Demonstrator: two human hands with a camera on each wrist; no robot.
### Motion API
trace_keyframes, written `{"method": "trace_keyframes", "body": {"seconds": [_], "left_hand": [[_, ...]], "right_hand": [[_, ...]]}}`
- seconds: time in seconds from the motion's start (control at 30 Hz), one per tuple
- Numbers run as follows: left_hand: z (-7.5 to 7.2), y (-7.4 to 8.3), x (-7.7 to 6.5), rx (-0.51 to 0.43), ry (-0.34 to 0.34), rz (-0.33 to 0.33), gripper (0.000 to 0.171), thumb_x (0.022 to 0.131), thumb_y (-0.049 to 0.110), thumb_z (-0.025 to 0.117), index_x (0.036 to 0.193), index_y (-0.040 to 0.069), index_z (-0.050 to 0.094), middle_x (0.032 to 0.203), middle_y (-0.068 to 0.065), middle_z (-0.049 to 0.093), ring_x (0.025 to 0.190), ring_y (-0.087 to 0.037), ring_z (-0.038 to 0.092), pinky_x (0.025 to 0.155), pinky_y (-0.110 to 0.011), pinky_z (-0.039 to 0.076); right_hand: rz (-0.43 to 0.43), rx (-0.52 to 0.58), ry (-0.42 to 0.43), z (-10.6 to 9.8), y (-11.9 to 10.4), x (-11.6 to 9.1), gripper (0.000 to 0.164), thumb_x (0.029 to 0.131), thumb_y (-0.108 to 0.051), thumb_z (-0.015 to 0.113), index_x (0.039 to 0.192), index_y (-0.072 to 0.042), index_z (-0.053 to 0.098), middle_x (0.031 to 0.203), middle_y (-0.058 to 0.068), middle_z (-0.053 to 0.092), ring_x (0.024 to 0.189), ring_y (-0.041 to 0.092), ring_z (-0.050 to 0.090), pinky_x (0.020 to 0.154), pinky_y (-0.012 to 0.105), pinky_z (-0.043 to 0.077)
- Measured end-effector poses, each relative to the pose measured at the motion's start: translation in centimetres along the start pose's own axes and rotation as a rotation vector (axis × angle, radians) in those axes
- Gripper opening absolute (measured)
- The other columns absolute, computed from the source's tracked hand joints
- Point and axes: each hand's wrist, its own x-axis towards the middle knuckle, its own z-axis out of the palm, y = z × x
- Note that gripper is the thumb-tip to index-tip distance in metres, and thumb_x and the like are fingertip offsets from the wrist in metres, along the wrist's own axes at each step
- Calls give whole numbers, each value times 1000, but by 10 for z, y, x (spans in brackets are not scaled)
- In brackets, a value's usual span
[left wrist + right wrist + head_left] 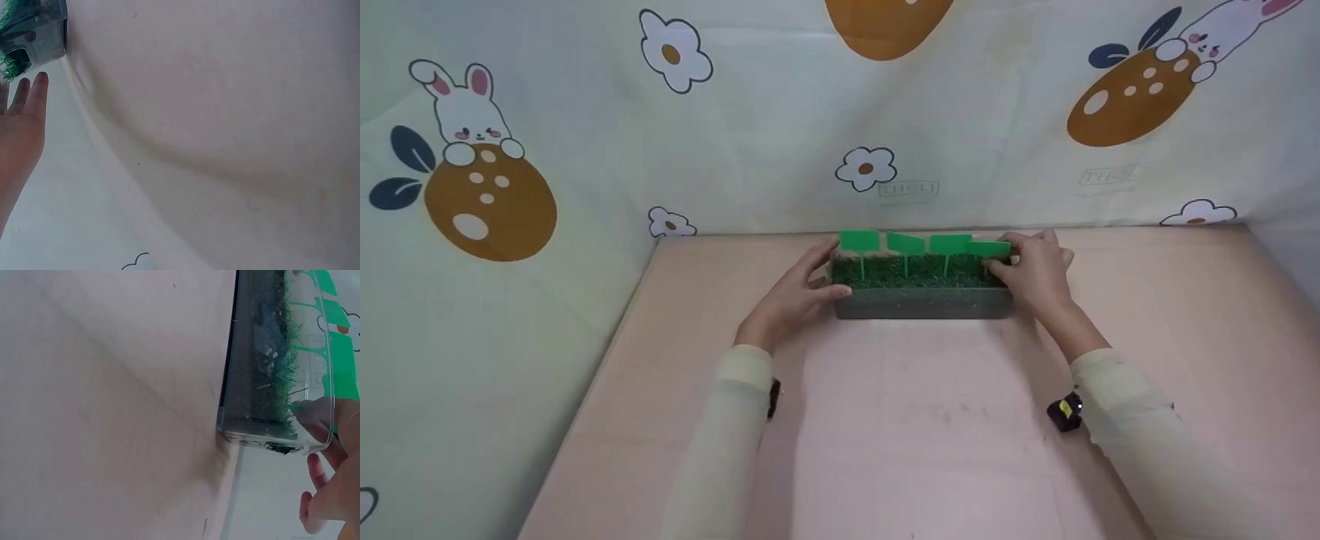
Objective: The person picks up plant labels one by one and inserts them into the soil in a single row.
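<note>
A clear plastic box (pixel 924 304) of dark soil (pixel 260 377) and green grass (pixel 885 283) stands toward the back of the table. Several green T-shaped plant labels (pixel 950 244) rise in a row from the grass. My right hand (pixel 1039 274) pinches the rightmost plant label (pixel 988 248) at the box's right end, thumb inside the rim and low by the stem. Around the left end lies my left hand (pixel 799 292), its thumb along the front corner and its index finger toward the back. In the left wrist view, straight fingers (pixel 37 98) show beside that end.
A pale pinkish table (pixel 930 420) extends in front of the box. Close behind it hangs a pale backdrop (pixel 765 150) printed with rabbits and flowers, which continues down the left side. Small black cameras (pixel 1065 412) sit at both wrists.
</note>
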Motion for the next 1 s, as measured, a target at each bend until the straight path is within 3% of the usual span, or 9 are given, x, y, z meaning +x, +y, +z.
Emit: {"method": "trace_keyframes", "body": {"seconds": [0.2,0.4,0.5,0.63,0.83,1.0], "left_hand": [[-5,2,-1,-4,15,-9,86,90,32,75,158,39,22,167,2,19,152,-32,27,121,-51,33],[-5,0,0,8,1,15,88,90,30,75,159,35,20,168,1,18,154,-29,24,122,-48,32],[-4,1,-2,11,13,16,88,90,28,75,159,34,21,168,1,18,154,-28,23,123,-46,31],[-6,4,-5,7,41,6,89,87,28,78,159,33,24,168,1,18,154,-29,23,125,-43,28],[-13,20,-2,95,77,66,87,89,30,76,159,27,24,169,1,14,157,-22,14,127,-42,23],[-10,45,1,270,188,188,83,93,36,71,160,23,24,169,3,14,157,-21,12,127,-49,20]], "right_hand": [[15,25,-31,-3,3,2,26,93,-17,71,115,-3,69,93,21,68,96,31,41,93,60,26],[39,35,-74,-3,3,1,25,94,-19,69,113,-3,67,90,18,63,93,29,41,93,60,27],[48,69,-109,-6,2,1,26,95,-18,68,115,-2,65,98,20,65,98,31,43,100,65,26],[58,126,-131,-12,-1,-1,32,94,-19,69,121,-3,63,113,22,66,109,34,47,102,62,32],[19,197,-71,-28,-7,-4,31,95,-15,65,123,-2,63,123,22,66,123,36,56,104,54,44],[-38,189,44,-46,-17,-4,29,96,-17,63,122,-4,64,126,18,62,125,36,49,108,57,38]]}}
